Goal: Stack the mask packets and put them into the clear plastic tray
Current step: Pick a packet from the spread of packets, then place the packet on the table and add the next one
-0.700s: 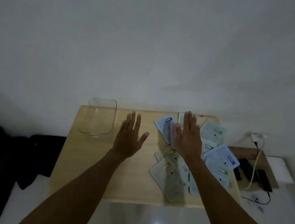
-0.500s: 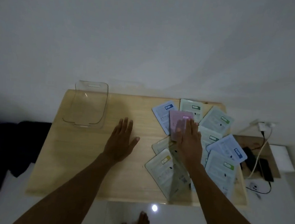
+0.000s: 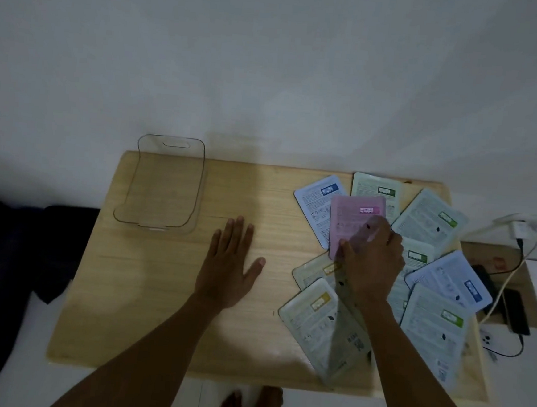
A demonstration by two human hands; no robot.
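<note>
Hidden and unreadable parts

The right hand (image 3: 372, 263) covers the pink packet's (image 3: 352, 219) lower part and packets beneath; packet print is too small to read; both forearms run off the bottom edge.

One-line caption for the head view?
Right hand pinches the pink packet among scattered packets; left hand flat on table; tray empty.

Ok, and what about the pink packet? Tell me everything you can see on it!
The pink packet is a flat, thin pouch, soft pink, with a small brighter pink label near its top right corner and faint print too small to read. It lies on the wooden table, on top of the blue-labelled packet and a green-labelled packet. The right hand covers its lower right part, thumb at its lower left corner, seemingly gripping it.
</note>
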